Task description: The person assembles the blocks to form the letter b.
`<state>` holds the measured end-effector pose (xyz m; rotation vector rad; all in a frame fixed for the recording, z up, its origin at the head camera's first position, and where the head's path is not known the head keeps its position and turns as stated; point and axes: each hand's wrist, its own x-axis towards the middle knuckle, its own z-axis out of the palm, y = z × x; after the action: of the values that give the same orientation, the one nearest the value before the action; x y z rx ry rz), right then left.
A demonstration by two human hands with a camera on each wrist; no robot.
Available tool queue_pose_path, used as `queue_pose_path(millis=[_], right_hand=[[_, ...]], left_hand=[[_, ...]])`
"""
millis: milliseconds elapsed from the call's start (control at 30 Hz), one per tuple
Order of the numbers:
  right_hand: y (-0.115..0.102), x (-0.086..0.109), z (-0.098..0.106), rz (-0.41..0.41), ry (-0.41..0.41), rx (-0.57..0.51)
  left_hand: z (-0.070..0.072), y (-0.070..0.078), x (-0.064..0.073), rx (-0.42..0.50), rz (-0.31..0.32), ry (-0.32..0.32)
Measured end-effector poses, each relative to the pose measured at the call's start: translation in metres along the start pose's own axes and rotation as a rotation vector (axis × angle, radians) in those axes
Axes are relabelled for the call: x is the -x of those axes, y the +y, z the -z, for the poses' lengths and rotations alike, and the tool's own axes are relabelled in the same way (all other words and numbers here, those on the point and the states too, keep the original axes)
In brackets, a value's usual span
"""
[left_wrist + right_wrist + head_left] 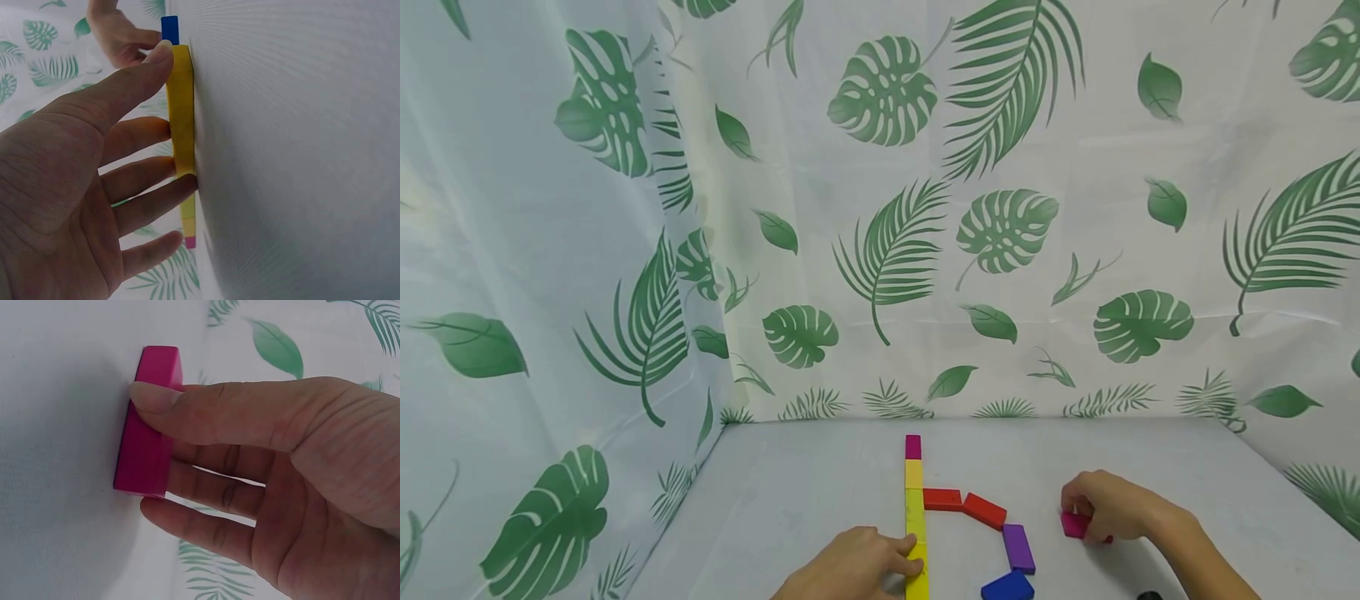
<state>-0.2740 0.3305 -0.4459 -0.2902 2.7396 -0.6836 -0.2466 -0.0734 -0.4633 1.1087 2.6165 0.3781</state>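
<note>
A straight row of yellow blocks (915,512) runs away across the table, with a magenta block (913,447) at its far end. My left hand (865,562) touches the row from the left; its fingers are mostly extended along the blocks' side in the left wrist view. From the row's right side curve two red blocks (942,500), a purple block (1018,548) and a blue block (1007,586). Right of this curve, my right hand (1112,507) pinches another magenta block (147,447) between thumb and fingers, low over or on the table; contact is unclear.
The pale table (805,475) meets a leaf-patterned curtain (880,375) at the back, with more curtain at the left and right. A small black object (1149,595) shows at the bottom edge, near the right forearm.
</note>
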Motion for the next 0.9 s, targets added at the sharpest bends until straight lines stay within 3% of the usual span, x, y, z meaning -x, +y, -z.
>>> queue_pose_path(millis=[367,633,900], right_hand=[[-0.010,-0.005,-0.007,0.028,-0.006,-0.003],[-0.013,-0.009,-0.011,0.116,-0.008,0.017],[-0.013,-0.009,-0.013,0.212,0.004,0.062]], left_hand=[[0.001,0.001,0.001,0.011,0.006,-0.001],[0.000,0.001,0.000,0.043,0.026,-0.005],[-0.002,-0.001,0.000,0.020,-0.001,0.001]])
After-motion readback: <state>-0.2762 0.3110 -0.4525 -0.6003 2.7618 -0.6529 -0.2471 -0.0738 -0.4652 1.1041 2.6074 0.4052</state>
